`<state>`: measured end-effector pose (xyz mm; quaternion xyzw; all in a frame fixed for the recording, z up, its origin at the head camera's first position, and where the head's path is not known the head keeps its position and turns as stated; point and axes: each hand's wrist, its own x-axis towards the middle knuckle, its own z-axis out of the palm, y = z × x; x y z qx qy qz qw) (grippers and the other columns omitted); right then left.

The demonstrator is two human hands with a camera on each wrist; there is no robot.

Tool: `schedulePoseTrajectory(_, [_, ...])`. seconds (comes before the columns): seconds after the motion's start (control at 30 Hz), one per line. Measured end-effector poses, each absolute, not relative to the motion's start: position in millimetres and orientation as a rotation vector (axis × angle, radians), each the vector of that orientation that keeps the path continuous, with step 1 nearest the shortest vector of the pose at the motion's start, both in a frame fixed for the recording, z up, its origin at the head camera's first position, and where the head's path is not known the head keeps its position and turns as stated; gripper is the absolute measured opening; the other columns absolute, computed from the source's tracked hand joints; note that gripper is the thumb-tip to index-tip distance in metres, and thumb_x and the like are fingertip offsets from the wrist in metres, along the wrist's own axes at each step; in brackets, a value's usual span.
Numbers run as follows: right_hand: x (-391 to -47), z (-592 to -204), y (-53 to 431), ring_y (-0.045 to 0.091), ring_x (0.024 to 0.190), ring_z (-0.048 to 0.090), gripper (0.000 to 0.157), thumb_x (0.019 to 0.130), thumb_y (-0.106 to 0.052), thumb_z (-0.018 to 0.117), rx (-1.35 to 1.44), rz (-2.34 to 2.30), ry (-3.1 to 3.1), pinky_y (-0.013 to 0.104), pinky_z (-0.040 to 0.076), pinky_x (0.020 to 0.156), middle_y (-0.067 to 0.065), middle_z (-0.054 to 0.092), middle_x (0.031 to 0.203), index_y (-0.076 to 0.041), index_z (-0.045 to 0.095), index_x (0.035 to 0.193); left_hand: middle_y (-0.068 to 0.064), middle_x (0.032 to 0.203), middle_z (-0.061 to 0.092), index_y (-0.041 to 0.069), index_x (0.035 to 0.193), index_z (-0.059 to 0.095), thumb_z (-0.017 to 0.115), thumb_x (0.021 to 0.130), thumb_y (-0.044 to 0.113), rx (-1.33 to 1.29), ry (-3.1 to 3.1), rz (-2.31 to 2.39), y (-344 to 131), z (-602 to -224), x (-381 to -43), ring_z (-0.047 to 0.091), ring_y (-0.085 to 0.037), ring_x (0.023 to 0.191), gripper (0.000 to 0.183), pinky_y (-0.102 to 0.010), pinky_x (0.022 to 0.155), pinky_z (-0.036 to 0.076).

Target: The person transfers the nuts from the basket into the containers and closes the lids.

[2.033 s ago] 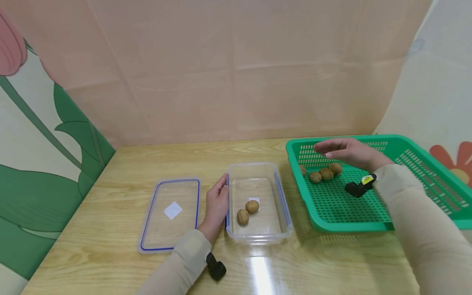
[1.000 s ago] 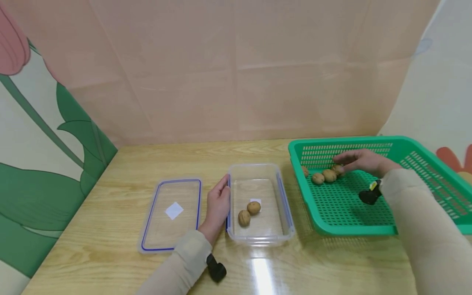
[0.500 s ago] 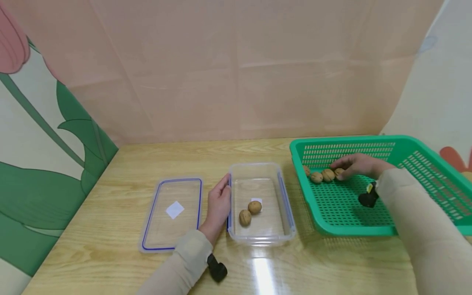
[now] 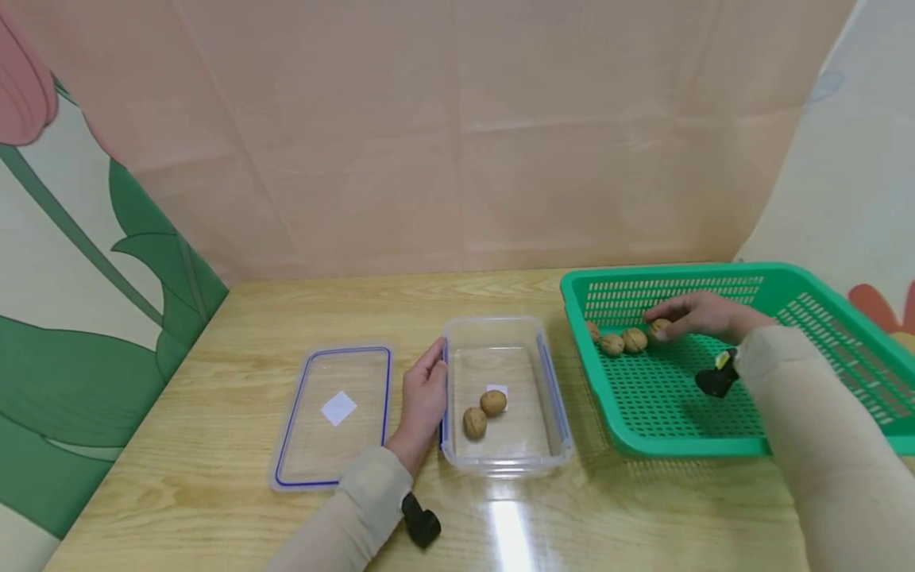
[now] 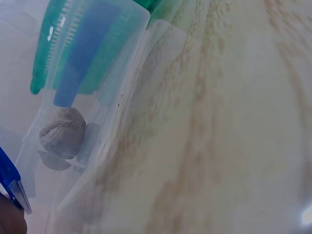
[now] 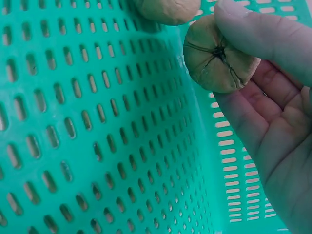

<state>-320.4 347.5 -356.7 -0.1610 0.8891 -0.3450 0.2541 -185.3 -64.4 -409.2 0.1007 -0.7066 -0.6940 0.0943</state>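
Note:
Inside the green basket [image 4: 686, 445], my right hand [image 4: 704, 314] pinches a walnut [image 6: 219, 53] between thumb and fingers, as the right wrist view shows close up. Several more walnuts [image 4: 634, 340] lie to its left on the basket floor. My left hand [image 4: 423, 397] rests along the left side of a clear plastic box [image 4: 503, 461], its fingers straight against the wall. Two walnuts [image 4: 475, 423] sit in that box, near a white square label. The left wrist view shows a walnut [image 5: 63, 134] through the box wall, with a fingertip at a blue clip.
A clear lid [image 4: 336, 445] with a blue seal and a white square label lies flat on the wooden table [image 4: 214, 429], left of the box. The basket stands right of the box. A pinkish sheet [image 4: 457, 159] hangs behind the table.
My right hand came down into the basket and took hold of a walnut at the right end of the group, then lifted slightly. My left hand has stayed at the box.

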Motion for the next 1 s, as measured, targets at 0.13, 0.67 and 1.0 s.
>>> schedulePoseTrajectory(0.13, [-319.2,-354.5,349.1,0.045,0.125,0.036,0.062,0.083,-0.027,0.067,-0.414,-0.977,2.429,0.066,0.032,0.098,0.026,0.043,0.137,0.004,0.045,0.132,-0.003,0.139,0.046,0.012,0.132,0.05,0.044,0.093,0.006,0.299,-2.102,-2.05,-64.5,-410.0,-185.1,0.038,-0.019,0.132,0.04,-0.033,0.11,0.033])
schedulePoseTrajectory(0.67, [-316.2,-345.7,350.8,0.004,0.095,0.061,0.055,0.088,-0.026,0.062,-0.398,-1.148,2.453,0.03,0.043,0.092,-0.022,0.06,0.107,0.0,0.045,0.132,-0.004,0.139,0.046,0.011,0.132,0.05,0.044,0.093,0.007,0.277,-2.115,-2.027,-64.3,-409.5,-184.4,0.038,-0.02,0.132,0.039,-0.035,0.11,0.031])
schedulePoseTrajectory(1.0, [-313.9,-340.6,346.4,-0.005,0.098,0.055,0.041,0.092,-0.014,0.056,-0.499,-1.334,2.424,0.009,0.044,0.077,-0.024,0.06,0.107,-0.004,0.049,0.131,-0.005,0.138,0.047,0.009,0.131,0.05,0.044,0.093,0.007,0.27,-2.101,-2.025,-63.4,-407.9,-183.2,0.039,-0.021,0.131,0.039,-0.034,0.11,0.032])
